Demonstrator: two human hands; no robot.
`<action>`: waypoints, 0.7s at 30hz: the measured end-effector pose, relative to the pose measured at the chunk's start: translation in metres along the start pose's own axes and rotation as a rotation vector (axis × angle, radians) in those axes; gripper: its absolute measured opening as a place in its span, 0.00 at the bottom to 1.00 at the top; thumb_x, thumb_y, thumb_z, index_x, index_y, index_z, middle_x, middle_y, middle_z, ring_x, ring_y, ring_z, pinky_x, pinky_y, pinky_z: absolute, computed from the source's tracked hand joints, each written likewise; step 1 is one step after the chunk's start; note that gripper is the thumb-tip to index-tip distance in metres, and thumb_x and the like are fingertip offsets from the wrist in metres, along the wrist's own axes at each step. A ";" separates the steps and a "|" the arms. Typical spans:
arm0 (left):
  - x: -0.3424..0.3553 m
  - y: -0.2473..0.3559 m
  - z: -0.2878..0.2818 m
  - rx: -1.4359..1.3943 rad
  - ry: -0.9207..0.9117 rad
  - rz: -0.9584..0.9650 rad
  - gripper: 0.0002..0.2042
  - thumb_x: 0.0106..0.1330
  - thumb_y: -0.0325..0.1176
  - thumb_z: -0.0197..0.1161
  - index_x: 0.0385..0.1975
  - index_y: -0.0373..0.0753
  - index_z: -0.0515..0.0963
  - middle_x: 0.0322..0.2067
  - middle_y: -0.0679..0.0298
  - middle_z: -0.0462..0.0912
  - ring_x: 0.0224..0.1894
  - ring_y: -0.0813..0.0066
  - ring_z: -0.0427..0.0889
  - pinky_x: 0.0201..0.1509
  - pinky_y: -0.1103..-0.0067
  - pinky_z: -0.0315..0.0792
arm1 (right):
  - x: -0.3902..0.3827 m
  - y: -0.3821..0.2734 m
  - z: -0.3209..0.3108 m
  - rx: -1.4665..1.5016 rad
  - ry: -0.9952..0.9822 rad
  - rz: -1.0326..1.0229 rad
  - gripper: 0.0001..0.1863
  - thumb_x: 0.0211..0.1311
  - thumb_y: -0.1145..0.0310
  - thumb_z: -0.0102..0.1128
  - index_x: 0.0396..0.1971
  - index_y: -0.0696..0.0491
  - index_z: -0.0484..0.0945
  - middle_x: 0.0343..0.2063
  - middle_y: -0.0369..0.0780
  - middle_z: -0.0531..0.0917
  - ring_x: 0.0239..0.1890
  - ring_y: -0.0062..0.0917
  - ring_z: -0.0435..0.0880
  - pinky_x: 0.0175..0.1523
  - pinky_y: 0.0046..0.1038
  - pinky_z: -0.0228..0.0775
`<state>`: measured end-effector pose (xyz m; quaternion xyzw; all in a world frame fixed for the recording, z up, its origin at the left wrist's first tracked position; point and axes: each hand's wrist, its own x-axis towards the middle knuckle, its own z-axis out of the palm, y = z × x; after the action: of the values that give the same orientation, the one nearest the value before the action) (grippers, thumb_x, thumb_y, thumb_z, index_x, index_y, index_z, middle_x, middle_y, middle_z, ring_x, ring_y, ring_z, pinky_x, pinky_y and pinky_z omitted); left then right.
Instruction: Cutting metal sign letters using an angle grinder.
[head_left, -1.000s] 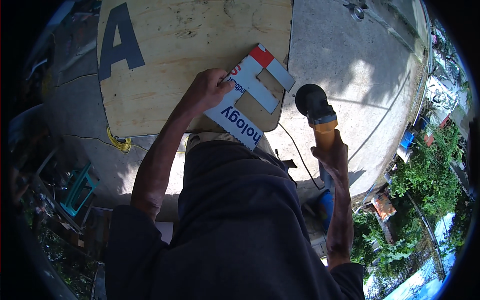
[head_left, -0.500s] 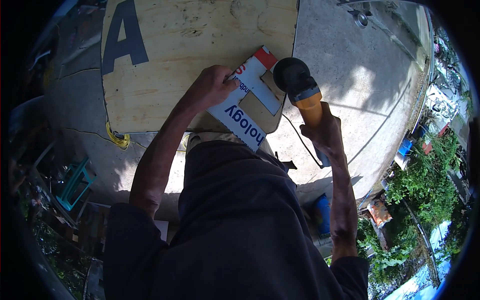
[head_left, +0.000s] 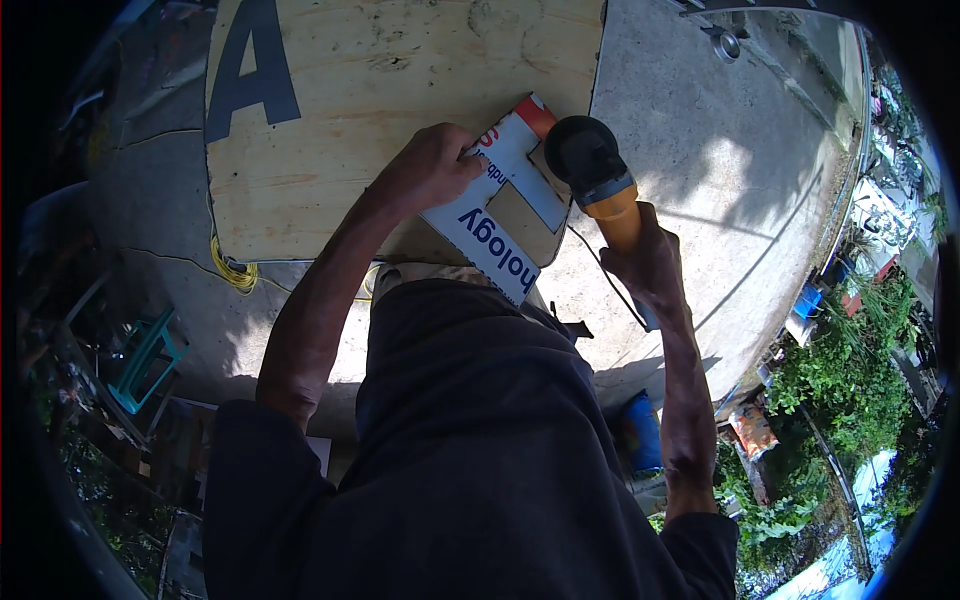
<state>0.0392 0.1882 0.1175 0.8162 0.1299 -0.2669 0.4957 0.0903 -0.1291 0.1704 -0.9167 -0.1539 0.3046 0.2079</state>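
Note:
My left hand (head_left: 432,170) is closed on the upper left edge of a flat letter-shaped cutout (head_left: 470,232). The cutout is white with red and blue print, and its notched side faces right. It lies tilted over the near right corner of a wooden tabletop (head_left: 330,190), its lower end overhanging the edge by my body. My right hand (head_left: 650,265) is wrapped round the orange body of an angle grinder (head_left: 612,208). The grinder's black round head overlaps the cutout's upper right side in view; whether the disc touches it cannot be seen.
A dark grey letter-shaped piece (head_left: 254,75) lies at the tabletop's far left. A black cord (head_left: 605,270) hangs below the grinder. Coiled yellow cable (head_left: 234,272) and a teal plastic stool (head_left: 146,362) are on the left. A blue bag (head_left: 640,430) and plants (head_left: 835,365) are at right.
The cutout and my left hand have shifted slightly to the right, bringing the cutout's upper right side closer to the grinder head. My right hand has barely moved.

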 end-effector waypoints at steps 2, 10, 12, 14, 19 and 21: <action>0.000 0.001 0.000 -0.013 0.008 -0.014 0.16 0.66 0.38 0.66 0.33 0.26 0.81 0.28 0.43 0.84 0.34 0.48 0.86 0.43 0.61 0.77 | -0.003 0.001 0.002 0.023 -0.004 0.004 0.27 0.47 0.72 0.68 0.50 0.57 0.71 0.30 0.50 0.88 0.35 0.44 0.91 0.43 0.41 0.85; -0.001 0.005 -0.002 -0.034 0.003 -0.006 0.15 0.67 0.37 0.65 0.34 0.26 0.81 0.28 0.43 0.84 0.34 0.49 0.87 0.43 0.62 0.77 | -0.008 0.005 0.004 0.008 0.033 -0.003 0.26 0.47 0.72 0.68 0.50 0.56 0.71 0.29 0.49 0.87 0.34 0.44 0.91 0.41 0.40 0.84; -0.001 0.007 -0.004 -0.021 -0.010 -0.023 0.15 0.67 0.37 0.66 0.33 0.26 0.81 0.28 0.43 0.84 0.34 0.49 0.87 0.42 0.62 0.77 | -0.006 0.004 0.004 0.031 0.016 0.009 0.26 0.47 0.72 0.68 0.49 0.56 0.72 0.30 0.49 0.87 0.34 0.44 0.91 0.41 0.41 0.84; -0.001 0.007 -0.003 -0.009 -0.021 -0.039 0.15 0.67 0.37 0.66 0.33 0.26 0.81 0.28 0.43 0.84 0.33 0.49 0.87 0.42 0.62 0.77 | -0.004 0.003 0.004 0.052 0.000 0.021 0.26 0.47 0.72 0.68 0.49 0.56 0.72 0.30 0.49 0.87 0.34 0.45 0.91 0.41 0.41 0.84; 0.000 0.005 -0.002 0.003 -0.009 -0.023 0.15 0.66 0.38 0.66 0.32 0.27 0.81 0.27 0.42 0.83 0.33 0.48 0.86 0.42 0.61 0.77 | -0.004 0.005 0.006 0.065 0.014 -0.001 0.26 0.47 0.71 0.67 0.49 0.56 0.72 0.29 0.49 0.87 0.34 0.45 0.91 0.40 0.40 0.84; -0.001 0.006 -0.003 0.000 -0.010 -0.026 0.15 0.67 0.37 0.66 0.32 0.27 0.81 0.27 0.42 0.83 0.33 0.48 0.86 0.42 0.61 0.77 | -0.005 0.004 0.006 0.044 0.014 0.009 0.26 0.47 0.71 0.68 0.49 0.56 0.72 0.28 0.49 0.87 0.34 0.45 0.91 0.40 0.40 0.84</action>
<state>0.0426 0.1878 0.1238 0.8131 0.1380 -0.2771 0.4930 0.0834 -0.1334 0.1666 -0.9147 -0.1415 0.3023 0.2279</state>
